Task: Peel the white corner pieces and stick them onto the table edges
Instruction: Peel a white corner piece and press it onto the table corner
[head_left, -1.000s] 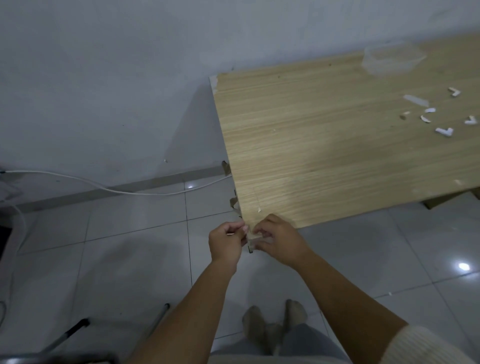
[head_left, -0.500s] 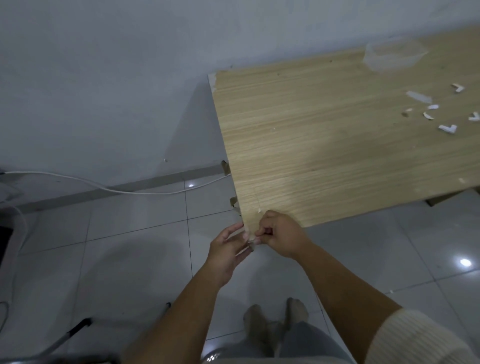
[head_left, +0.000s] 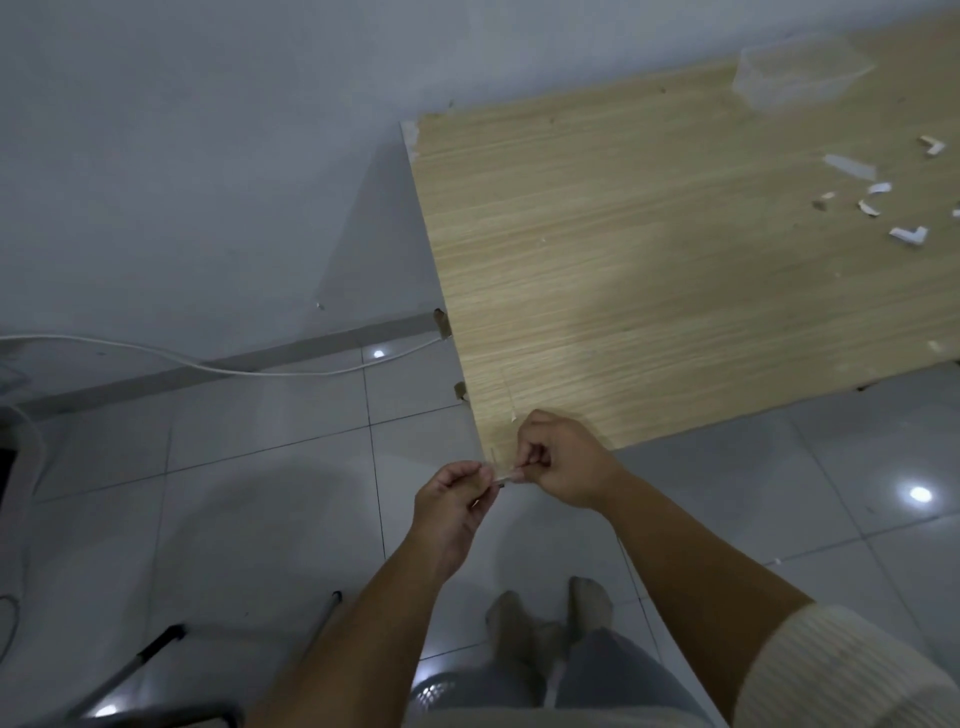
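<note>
Item, corner piece (head_left: 503, 477): you are holding a small pale piece between both hands, just off the near corner of the table (head_left: 649, 291). It is lying in the narrow gap between your fingertips, mostly hidden by them; its shape is too small to make out.

Item, left hand (head_left: 457, 493): your fingers are curling in, thumb and forefinger pinching the left end of the piece. The hand is hovering over the floor, just beside the table corner.

Item, right hand (head_left: 563, 462): you are closing it into a loose fist, fingertips pinching the right end of the piece. The knuckles are overlapping the table's near corner; whether they are touching the wood cannot be told.

Item, table: a light wood-grain top is running away to the upper right, its far left corner sitting against the wall (head_left: 208, 130).

Item, loose pieces (head_left: 909, 235): several white corner pieces and scraps are lying scattered on the far right of the tabletop, well apart from your hands.

Item, clear container (head_left: 800, 73): it is sitting near the table's far edge by the wall.

Item, floor (head_left: 234, 493): pale glossy tiles are reflecting lights. A white cable (head_left: 208, 366) is trailing along the baseboard.
</note>
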